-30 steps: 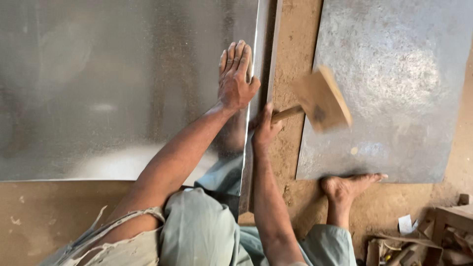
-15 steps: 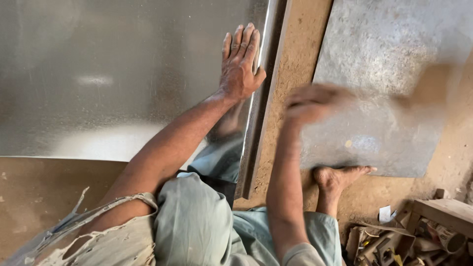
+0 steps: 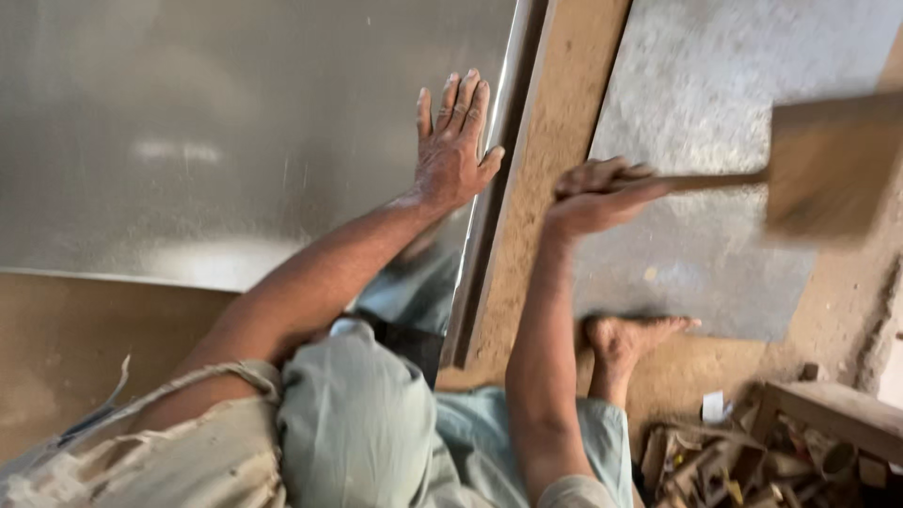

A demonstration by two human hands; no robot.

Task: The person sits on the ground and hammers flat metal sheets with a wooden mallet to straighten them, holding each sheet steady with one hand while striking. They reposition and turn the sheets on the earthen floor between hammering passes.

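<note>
Mallet (image 3: 828, 165): wooden, blurred, gripped by its handle in the right hand (image 3: 597, 193), head out to that hand's right. Left hand (image 3: 454, 150): pressed flat, fingers spread, on the metal sheet (image 3: 235, 132) beside its folded edge.

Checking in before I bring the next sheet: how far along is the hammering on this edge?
Done: the large metal sheet lies flat, its right edge turned up. In hand: left hand presses it; right hand has the wooden mallet raised. How much is left, I cannot tell.
</note>
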